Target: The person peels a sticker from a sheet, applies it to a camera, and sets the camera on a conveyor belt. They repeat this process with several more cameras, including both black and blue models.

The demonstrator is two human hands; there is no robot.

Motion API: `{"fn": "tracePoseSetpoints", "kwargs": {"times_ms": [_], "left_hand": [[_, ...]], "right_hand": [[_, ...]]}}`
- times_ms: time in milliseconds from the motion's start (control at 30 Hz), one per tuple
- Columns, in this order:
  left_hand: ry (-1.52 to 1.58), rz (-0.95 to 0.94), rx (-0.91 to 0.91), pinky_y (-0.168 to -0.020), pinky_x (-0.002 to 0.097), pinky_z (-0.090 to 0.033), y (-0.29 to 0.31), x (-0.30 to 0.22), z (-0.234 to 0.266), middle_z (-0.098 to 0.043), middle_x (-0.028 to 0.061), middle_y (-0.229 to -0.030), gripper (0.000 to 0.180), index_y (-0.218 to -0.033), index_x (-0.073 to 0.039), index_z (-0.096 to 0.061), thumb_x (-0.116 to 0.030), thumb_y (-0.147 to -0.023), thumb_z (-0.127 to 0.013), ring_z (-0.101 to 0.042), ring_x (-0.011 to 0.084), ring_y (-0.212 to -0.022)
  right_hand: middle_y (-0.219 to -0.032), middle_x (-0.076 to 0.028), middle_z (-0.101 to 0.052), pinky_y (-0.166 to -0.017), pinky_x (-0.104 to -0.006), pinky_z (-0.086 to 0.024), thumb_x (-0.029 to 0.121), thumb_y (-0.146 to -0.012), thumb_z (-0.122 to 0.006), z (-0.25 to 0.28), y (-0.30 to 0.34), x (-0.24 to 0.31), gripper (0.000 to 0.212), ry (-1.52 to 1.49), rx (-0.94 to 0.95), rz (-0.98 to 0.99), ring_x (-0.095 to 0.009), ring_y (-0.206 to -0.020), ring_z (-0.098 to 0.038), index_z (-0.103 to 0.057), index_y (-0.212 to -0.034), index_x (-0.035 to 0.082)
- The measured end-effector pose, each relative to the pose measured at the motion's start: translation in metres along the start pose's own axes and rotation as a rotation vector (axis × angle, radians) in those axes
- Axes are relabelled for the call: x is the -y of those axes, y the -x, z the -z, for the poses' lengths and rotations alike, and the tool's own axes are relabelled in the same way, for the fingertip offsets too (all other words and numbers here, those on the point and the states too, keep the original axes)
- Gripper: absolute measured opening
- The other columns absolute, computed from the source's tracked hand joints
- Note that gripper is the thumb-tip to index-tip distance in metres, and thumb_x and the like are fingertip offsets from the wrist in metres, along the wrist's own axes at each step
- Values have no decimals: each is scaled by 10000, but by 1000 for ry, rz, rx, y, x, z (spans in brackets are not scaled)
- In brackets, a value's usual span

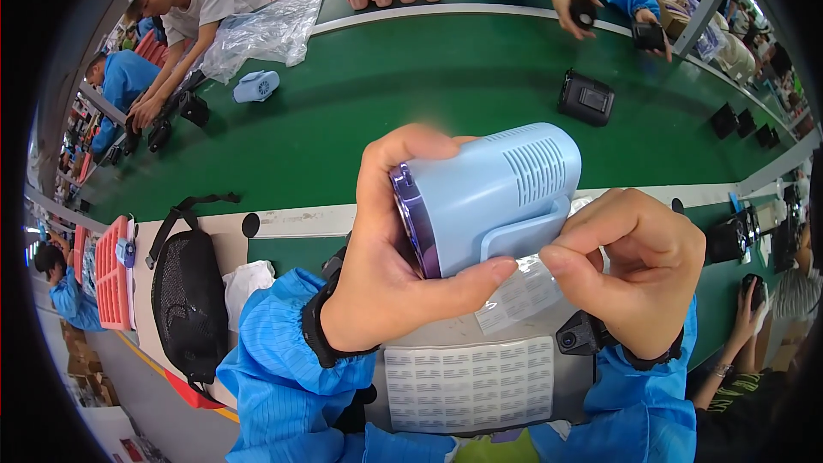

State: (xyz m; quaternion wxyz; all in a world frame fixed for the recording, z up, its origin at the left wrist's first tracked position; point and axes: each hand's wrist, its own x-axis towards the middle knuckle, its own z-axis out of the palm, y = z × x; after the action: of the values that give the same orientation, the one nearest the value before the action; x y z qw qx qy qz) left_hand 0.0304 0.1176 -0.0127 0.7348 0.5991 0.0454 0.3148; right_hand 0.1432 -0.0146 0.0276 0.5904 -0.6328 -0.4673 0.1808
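At the centre, the left hand [377, 287] grips the blue device [480, 197] around its purple end, probably leaving the handle side free; at its four o'clock, the right hand [639, 261] has fingertips together, contents unclear.

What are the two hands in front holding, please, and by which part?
The left hand grips the light-blue device around its purple-rimmed end. Whether the right hand pinches anything cannot be told.

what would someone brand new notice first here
The pale blue vented device in the person's left hand stands out first, at the centre, with the right hand close beside it. Next come the broad green surface beyond and the black mesh bag at the left.
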Motion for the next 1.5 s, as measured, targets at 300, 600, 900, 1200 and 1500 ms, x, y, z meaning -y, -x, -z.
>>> {"fn": "tracePoseSetpoints", "kwargs": {"times_ms": [300,600,900,1200,1500], "left_hand": [[-87,-7,101,-886,334,-400,-1,1,9,-401,119,-1142,709,-1169,-105,-270,64,-608,-670,-438,199,-1072],[-90,-53,89,-885,336,-405,1,2,8,-407,127,-1145,695,-1152,-106,-277,70,-604,-667,-438,200,-1070],[-101,-96,95,-893,351,-406,1,3,7,-402,146,-1175,693,-1145,-109,-273,79,-604,-663,-445,222,-1075],[101,97,-15,-857,358,-443,1,-1,2,-406,140,-1168,658,-1164,-114,-258,58,-662,-648,-462,232,-1071],[26,-15,47,-657,392,-553,-1,20,12,-409,124,-1137,514,-1217,-128,-225,-194,-834,-562,-533,243,-990]], "right_hand": [[-680,-73,-586,-508,-205,-356,-79,-629,-673,-3,0,-1,128,42,-1,20,-93,-586,-503,-585,-701,-20],[-683,-65,-589,-495,-200,-349,-64,-643,-687,-6,2,-2,127,166,-66,110,-92,-592,-510,-599,-715,-6],[-690,-57,-584,-491,-208,-343,-51,-654,-693,-8,2,-5,128,196,-91,146,-93,-590,-505,-604,-725,8],[-633,-24,-557,-480,-223,-335,-55,-657,-685,-6,-3,-15,185,383,-92,352,-94,-578,-493,-585,-799,12],[-1004,-70,-472,-776,-239,-384,70,-774,-620,-15,-21,-34,545,-112,-25,180,-122,-922,-466,-318,-1228,43]]}}
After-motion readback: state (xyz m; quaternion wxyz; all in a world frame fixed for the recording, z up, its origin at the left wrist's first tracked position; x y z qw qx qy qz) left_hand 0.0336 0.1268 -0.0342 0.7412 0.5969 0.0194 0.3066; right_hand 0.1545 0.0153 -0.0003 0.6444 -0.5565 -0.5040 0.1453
